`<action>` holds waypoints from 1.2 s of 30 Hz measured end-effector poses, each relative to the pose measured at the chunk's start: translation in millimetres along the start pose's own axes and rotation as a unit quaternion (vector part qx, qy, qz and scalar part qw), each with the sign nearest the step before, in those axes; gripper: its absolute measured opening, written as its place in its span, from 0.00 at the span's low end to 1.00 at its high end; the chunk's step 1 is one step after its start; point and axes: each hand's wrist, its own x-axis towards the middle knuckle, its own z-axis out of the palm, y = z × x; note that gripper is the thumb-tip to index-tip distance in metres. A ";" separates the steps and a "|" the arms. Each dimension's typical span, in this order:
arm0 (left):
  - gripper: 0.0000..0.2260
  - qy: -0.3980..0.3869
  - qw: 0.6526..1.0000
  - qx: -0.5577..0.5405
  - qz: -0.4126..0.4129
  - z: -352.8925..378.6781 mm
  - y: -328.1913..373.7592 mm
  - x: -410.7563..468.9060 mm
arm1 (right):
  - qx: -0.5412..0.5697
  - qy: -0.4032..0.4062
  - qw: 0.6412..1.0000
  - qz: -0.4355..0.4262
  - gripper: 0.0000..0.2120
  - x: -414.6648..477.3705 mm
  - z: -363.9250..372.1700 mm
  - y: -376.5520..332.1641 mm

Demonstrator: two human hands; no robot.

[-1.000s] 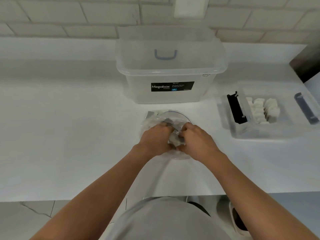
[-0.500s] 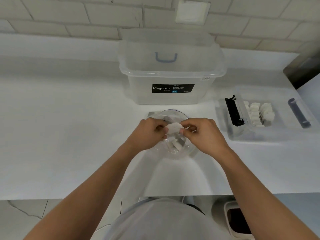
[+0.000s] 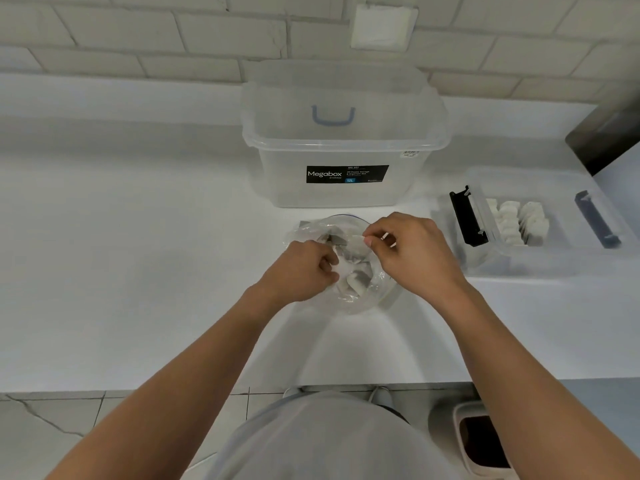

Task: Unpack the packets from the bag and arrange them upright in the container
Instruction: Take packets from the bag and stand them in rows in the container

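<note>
A clear plastic bag (image 3: 360,299) lies on the white counter in front of me, with several small white packets (image 3: 353,280) inside. My left hand (image 3: 301,268) grips the bag's left side with curled fingers. My right hand (image 3: 412,254) pinches one white packet (image 3: 356,242) by its edge just above the bag's mouth. To the right stands a shallow clear container (image 3: 540,265) with black and blue clips; several white packets (image 3: 519,221) stand upright in it in rows.
A large clear Megabox storage box (image 3: 343,147) stands right behind the bag against the tiled wall. A dark object (image 3: 606,140) sits at the far right. The counter's front edge runs below my forearms, with a bin (image 3: 481,441) on the floor.
My hands have come apart from inside the bag. The right hand has lifted a white packet up and to the right, while the left stays on the bag.
</note>
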 end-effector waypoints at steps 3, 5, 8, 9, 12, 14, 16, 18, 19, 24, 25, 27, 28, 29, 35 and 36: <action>0.11 -0.025 0.997 0.070 -0.007 17.4 2.5 9.7 | -0.042 -0.002 0.999 -0.010 0.05 -4.2 3.8 2.8; 0.15 -0.012 0.995 0.097 -0.006 26.8 5.9 15.3 | -0.057 -0.006 0.998 -0.007 0.05 -6.9 4.7 3.7; 0.19 -0.008 0.995 0.103 0.012 34.6 13.3 20.4 | -0.080 -0.013 0.997 -0.004 0.06 -9.8 6.5 8.8; 0.17 -0.012 0.995 0.099 0.029 36.3 14.9 21.9 | -0.085 -0.015 0.996 -0.002 0.06 -10.6 6.8 10.8; 0.09 -0.039 0.989 0.103 0.097 37.7 15.8 23.9 | -0.103 -0.022 0.994 0.008 0.07 -12.8 7.1 15.1; 0.08 -0.047 0.987 0.108 0.108 35.7 13.6 22.9 | -0.109 -0.025 0.994 0.012 0.08 -13.9 6.9 17.3; 0.06 -0.021 0.989 0.106 0.105 31.8 8.2 21.5 | -0.109 -0.027 0.994 0.013 0.08 -14.8 7.2 18.8; 0.03 0.014 0.992 0.083 0.095 25.3 3.6 19.2 | -0.104 -0.028 0.994 0.012 0.08 -15.6 8.4 18.8; 0.02 0.025 0.994 0.059 0.083 21.5 2.0 17.9 | -0.100 -0.027 0.995 0.011 0.08 -15.8 9.0 18.0; 0.03 0.103 0.993 -0.050 0.010 -6.4 -0.7 3.5 | -0.079 -0.013 0.997 0.005 0.07 -15.1 8.5 12.0; 0.05 0.113 0.990 -0.086 -0.008 -10.6 -3.1 0.2 | -0.070 -0.018 0.997 0.002 0.07 -15.0 8.1 10.7; 0.10 0.119 0.973 -0.195 -0.036 -16.2 -8.1 -4.6 | -0.044 -0.041 0.998 0.002 0.06 -13.7 8.1 8.8; 0.12 0.121 0.960 -0.249 -0.042 -18.0 -9.5 -6.3 | -0.024 -0.058 0.998 0.004 0.05 -12.5 8.0 7.7; 0.13 0.122 0.945 -0.300 -0.046 -19.0 -9.8 -7.7 | 0.001 -0.076 0.997 0.006 0.05 -11.1 8.2 6.4; 0.12 0.078 0.881 -0.465 -0.037 -19.1 0.2 -17.9 | 0.107 -0.106 0.989 -0.006 0.04 -4.4 11.9 -6.8; 0.12 0.074 0.889 -0.450 -0.033 -19.0 0.2 -17.8 | 0.114 -0.098 0.989 -0.003 0.04 -3.6 12.6 -7.8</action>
